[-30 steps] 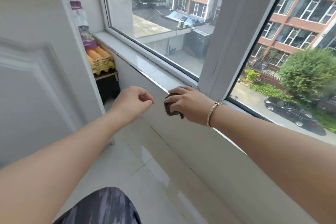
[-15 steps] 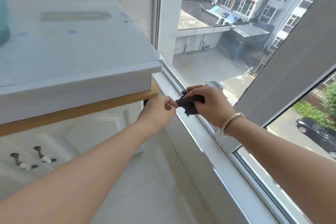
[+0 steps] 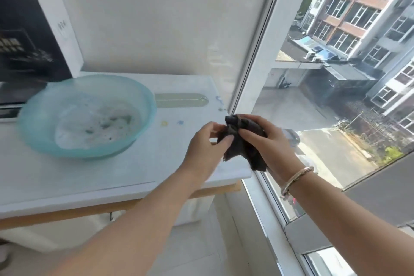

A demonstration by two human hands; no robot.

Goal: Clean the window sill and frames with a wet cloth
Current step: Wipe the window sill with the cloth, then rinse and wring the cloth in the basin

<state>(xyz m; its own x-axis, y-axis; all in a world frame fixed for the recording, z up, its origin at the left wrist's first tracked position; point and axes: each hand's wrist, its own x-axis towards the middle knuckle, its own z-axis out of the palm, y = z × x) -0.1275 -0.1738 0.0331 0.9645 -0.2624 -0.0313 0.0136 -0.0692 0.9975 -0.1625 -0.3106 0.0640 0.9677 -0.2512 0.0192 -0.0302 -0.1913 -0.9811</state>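
Note:
A dark, crumpled wet cloth (image 3: 244, 143) hangs in the air between both hands, above the right corner of a white cabinet top (image 3: 125, 168). My right hand (image 3: 268, 141) grips its upper part from the right. My left hand (image 3: 206, 148) pinches its left edge with thumb and fingers. The white window sill (image 3: 266, 208) runs below my right forearm along the glass. The white upright window frame (image 3: 266, 36) rises behind the cloth.
A turquoise plastic basin (image 3: 87, 114) with soapy water stands on the cabinet top to the left. A dark box with white sides (image 3: 33, 36) leans against the wall behind it. An open grey window sash (image 3: 380, 186) juts in at the right.
The cloth has left the sill and both hands now hold it up by the cabinet. My left hand has taken hold of it. My view swung left and up, bringing the basin in.

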